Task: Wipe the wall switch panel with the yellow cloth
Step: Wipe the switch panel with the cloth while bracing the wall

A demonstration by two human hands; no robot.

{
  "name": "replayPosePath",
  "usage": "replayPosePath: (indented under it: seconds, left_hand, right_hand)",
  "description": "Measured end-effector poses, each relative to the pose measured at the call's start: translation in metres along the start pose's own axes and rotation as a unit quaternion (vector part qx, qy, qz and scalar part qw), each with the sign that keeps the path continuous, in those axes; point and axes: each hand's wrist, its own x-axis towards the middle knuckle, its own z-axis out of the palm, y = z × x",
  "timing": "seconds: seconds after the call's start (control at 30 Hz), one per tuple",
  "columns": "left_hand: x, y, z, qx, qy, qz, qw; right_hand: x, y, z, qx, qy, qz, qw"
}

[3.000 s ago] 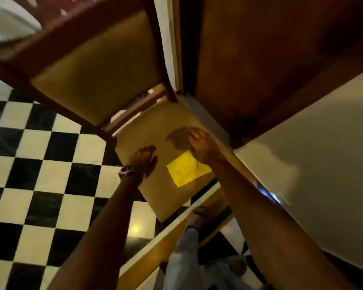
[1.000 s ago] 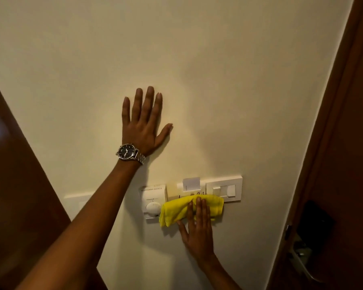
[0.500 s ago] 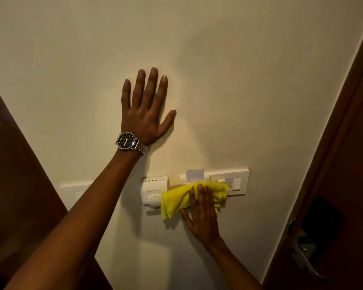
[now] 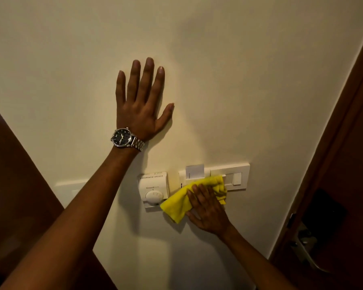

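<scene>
Pressing the yellow cloth (image 4: 179, 203) flat against the wall (image 4: 239, 80), the right hand (image 4: 208, 212) has its fingers extended over it — nothing gripped. Cloth covers the switch panel's (image 4: 235, 176) left part, beside the thermostat (image 4: 154, 188). Left hand (image 4: 142, 105) — fingers spread, flat on the wall above, watch (image 4: 124, 139) on its wrist.
</scene>
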Motion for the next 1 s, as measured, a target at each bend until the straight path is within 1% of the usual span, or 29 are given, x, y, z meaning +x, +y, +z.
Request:
replayPosePath:
  seconds: [0.1,0.2,0.33,0.43,0.53,0.7,0.8,0.93,1.0]
  left_hand:
    - [-0.001,0.0,-0.002,0.005,0.001,0.001,1.0]
    - [0.0,0.001,-0.003,0.008,0.004,0.002,1.0]
    - [0.0,0.0,-0.002,0.009,0.003,0.003,1.0]
    - [-0.002,0.001,0.0,0.005,0.005,0.0,1.0]
    - [-0.002,0.001,0.001,0.01,0.006,-0.001,1.0]
    - [-0.001,0.001,-0.002,0.014,0.001,-0.001,1.0]
    - [-0.002,0.001,-0.001,0.012,0.01,-0.001,1.0]
    - [-0.001,0.001,0.004,0.012,0.012,-0.003,1.0]
    - [0.0,0.0,0.002,0.007,0.007,-0.003,1.0]
  right_hand:
    - [-0.005,0.003,-0.001,-0.014,-0.01,-0.027,0.999]
    - [0.009,0.007,-0.008,0.01,-0.012,-0.022,1.0]
    - [0.018,0.013,-0.02,0.033,-0.021,-0.036,0.999]
    - [0.021,0.014,-0.018,0.019,-0.002,-0.035,0.999]
    - [0.017,0.012,-0.01,-0.023,0.009,-0.031,0.999]
    - [-0.012,-0.011,0.008,-0.091,-0.025,0.011,0.995]
    - [0.005,-0.024,0.014,-0.102,-0.002,0.035,0.994]
    - [0.037,-0.036,0.02,-0.075,0.024,0.101,0.992]
    - [0.025,-0.037,0.021,-0.068,0.022,0.093,0.993]
